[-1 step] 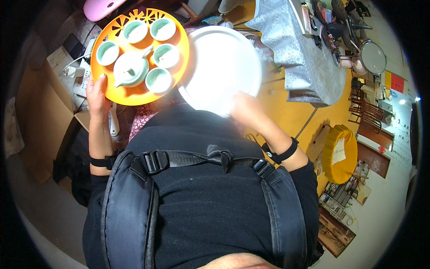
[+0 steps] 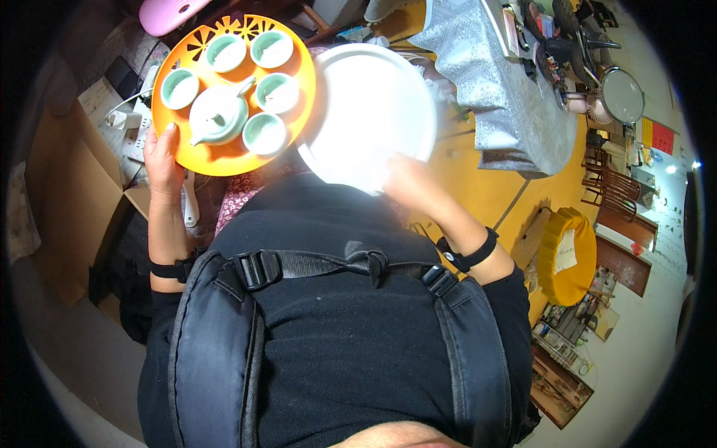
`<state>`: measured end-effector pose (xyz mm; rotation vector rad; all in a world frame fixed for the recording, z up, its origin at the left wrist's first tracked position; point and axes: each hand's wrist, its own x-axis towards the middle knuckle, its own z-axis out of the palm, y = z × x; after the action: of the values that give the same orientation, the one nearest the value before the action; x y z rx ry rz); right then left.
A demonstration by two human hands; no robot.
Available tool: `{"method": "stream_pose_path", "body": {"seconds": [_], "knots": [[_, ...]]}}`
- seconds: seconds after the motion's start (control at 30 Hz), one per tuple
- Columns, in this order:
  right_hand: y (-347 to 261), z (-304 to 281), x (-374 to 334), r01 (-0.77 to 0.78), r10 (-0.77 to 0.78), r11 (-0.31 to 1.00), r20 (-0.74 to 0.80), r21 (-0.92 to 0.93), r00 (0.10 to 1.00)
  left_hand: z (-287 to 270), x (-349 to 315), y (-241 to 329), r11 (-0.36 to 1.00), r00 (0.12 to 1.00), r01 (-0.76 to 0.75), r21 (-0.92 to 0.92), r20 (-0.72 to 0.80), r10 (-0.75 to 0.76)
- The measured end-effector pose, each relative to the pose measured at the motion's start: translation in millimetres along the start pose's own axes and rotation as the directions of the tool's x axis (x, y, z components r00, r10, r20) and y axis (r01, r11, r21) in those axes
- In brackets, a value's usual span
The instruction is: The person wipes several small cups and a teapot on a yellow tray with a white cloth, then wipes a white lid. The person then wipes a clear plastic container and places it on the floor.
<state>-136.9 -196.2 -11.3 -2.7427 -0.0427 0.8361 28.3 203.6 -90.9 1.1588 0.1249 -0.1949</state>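
Note:
My left hand [image 2: 163,160] grips the near-left rim of a round orange tray [image 2: 205,160], its thumb on top. The tray has a cut-out pattern along its far edge. On it stand a pale green teapot [image 2: 216,118] with its lid on and several pale green cups [image 2: 264,134] around the pot. Beside the tray, to its right, is a round white disc with a raised rim [image 2: 366,97], partly covered by the tray's edge. My right hand [image 2: 412,181] is closed at the disc's near-right part. Glare washes out its fingers, hiding what they may hold.
A table with a silvery cloth [image 2: 515,127] stands at the far right. A yellow-covered round stool [image 2: 556,261] is on the right. To the left are a cardboard box [image 2: 71,201], a power strip [image 2: 138,138] and a white plug [image 2: 122,119]. Something pink [image 2: 168,13] shows at the top.

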Motion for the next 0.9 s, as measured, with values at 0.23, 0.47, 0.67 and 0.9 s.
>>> {"method": "stream_pose_path", "body": {"seconds": [0.23,0.47,0.67,0.9], "knots": [[54,-40,-8,-0.038,0.051,0.233,0.027,0.972,0.998,1,-2,2,1.0,1.0,0.001,0.015,0.02,-0.001],[162,-38,-90,0.328,0.187,-0.319,-0.28,0.89,0.942,-2,3,-2,1.0,1.0,0.01,0.01,-0.017,-0.009],[176,51,-102,-0.588,0.598,0.8,-0.081,0.121,0.797,-3,4,-1,1.0,1.0,0.019,0.015,0.0,-0.019],[81,-2,-78,0.028,0.366,0.757,-0.459,0.653,0.81,4,3,3,1.0,1.0,0.007,0.015,0.0,-0.007]]}}
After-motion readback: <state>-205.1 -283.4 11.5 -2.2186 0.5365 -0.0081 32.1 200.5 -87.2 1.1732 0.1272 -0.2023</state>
